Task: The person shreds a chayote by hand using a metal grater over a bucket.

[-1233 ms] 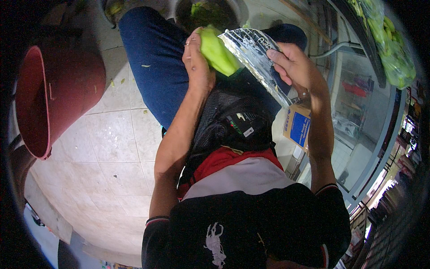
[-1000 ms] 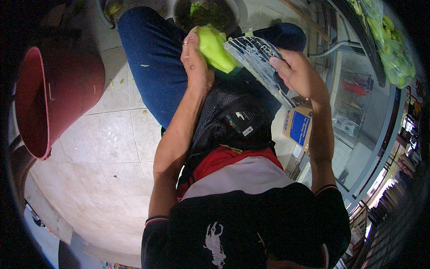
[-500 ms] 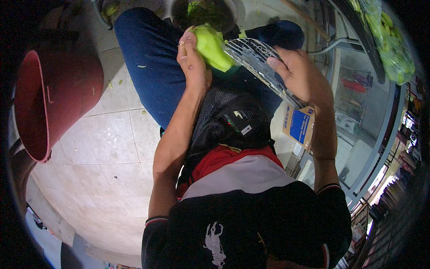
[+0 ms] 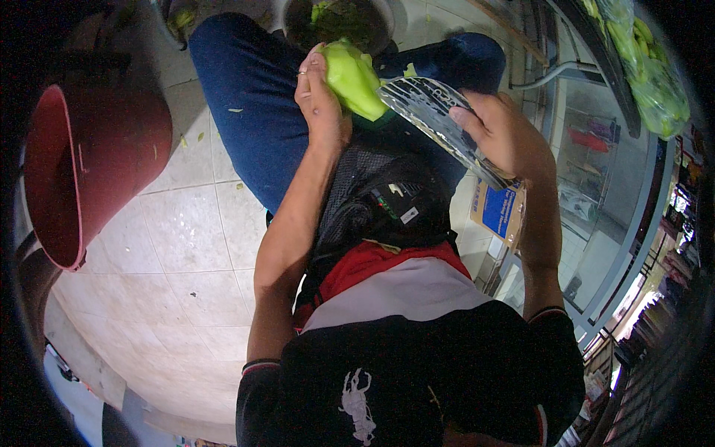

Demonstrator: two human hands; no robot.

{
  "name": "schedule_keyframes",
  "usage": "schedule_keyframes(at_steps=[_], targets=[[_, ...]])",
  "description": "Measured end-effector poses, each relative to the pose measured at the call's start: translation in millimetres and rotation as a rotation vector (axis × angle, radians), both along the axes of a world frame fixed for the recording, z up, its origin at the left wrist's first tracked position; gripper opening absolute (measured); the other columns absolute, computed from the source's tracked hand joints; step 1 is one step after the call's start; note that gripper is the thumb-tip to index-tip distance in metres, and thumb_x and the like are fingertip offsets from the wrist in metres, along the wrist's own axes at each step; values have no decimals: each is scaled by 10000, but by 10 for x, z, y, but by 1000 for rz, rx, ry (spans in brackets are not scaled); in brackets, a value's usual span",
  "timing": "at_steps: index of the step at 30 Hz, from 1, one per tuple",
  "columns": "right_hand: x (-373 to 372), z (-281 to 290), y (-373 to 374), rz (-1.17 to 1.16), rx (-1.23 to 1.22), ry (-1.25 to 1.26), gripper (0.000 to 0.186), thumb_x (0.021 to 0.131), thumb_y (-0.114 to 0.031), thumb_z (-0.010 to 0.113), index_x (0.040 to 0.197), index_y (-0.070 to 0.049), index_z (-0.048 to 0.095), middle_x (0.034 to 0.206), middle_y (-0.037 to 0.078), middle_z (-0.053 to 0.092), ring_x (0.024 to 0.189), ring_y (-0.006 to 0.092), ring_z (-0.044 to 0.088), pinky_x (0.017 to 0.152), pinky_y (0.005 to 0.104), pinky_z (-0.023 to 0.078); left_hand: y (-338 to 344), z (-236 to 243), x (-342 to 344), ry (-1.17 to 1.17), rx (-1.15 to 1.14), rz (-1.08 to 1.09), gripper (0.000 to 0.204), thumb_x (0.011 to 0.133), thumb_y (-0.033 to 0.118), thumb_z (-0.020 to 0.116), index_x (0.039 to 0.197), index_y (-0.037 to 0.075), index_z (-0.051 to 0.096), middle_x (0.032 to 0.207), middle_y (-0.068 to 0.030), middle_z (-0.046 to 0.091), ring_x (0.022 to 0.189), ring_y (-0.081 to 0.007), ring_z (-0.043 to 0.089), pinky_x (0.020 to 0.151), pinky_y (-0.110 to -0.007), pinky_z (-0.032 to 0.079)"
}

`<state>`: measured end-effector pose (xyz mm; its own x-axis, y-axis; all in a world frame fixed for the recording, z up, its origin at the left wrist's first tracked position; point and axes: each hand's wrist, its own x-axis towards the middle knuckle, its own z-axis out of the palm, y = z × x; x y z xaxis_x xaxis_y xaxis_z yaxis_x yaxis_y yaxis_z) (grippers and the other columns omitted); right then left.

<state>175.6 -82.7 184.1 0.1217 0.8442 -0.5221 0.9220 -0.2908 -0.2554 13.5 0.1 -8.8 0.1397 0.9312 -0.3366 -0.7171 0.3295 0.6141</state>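
Note:
My left hand (image 4: pixel 316 97) is closed round a light green fruit or vegetable (image 4: pixel 351 78) with flat, cut-looking faces; its exact kind I cannot make out. A broad, dark knife (image 4: pixel 430 119) with pale wet streaks is gripped in my right hand (image 4: pixel 495 130), thumb lying along the blade. The blade's far tip is close to the green piece's right side, and a small pale green scrap (image 4: pixel 410 70) shows by its upper edge. Both hands are above my crossed legs. Beyond them sits a round bowl (image 4: pixel 389 24) with green leafy bits inside.
A large red bucket (image 4: pixel 123 141) lies on its side or leans at the left. Green scraps dot the tiled floor (image 4: pixel 186 223). At right stand a glass-fronted cabinet (image 4: pixel 596 194), a cardboard box (image 4: pixel 500 211) and a clear bag of green produce (image 4: pixel 652 82).
The knife and my right hand have shifted slightly right, drawing the blade away from the green piece. My left hand holds almost still.

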Motion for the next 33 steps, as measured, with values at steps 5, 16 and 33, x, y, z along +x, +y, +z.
schedule_keyframes(at_steps=[5,16,33], targets=[[43,-67,-112,126,249,24,266,959,-263,539,996,-7,607,835,246,627,806,428,614,717,478,477,0,16,-15,-36,-18,-7,365,1005,279,494,1233,-4,531,1100,-129,627,974,-212,620,870,-347,512],[-189,18,-44,15,376,-40,227,941,-167,575,1049,28,615,766,235,609,697,373,622,629,410,469,-23,105,-9,-94,-37,-1,394,918,183,652,1242,95,444,1127,-88,568,1018,-195,574,897,-346,489],[-383,-266,150,47,369,-108,229,934,-217,551,991,-6,619,808,264,619,763,435,614,714,516,503,-39,49,15,-16,32,21,403,919,205,621,1255,108,421,1168,-104,555,1049,-220,571,887,-373,507]])
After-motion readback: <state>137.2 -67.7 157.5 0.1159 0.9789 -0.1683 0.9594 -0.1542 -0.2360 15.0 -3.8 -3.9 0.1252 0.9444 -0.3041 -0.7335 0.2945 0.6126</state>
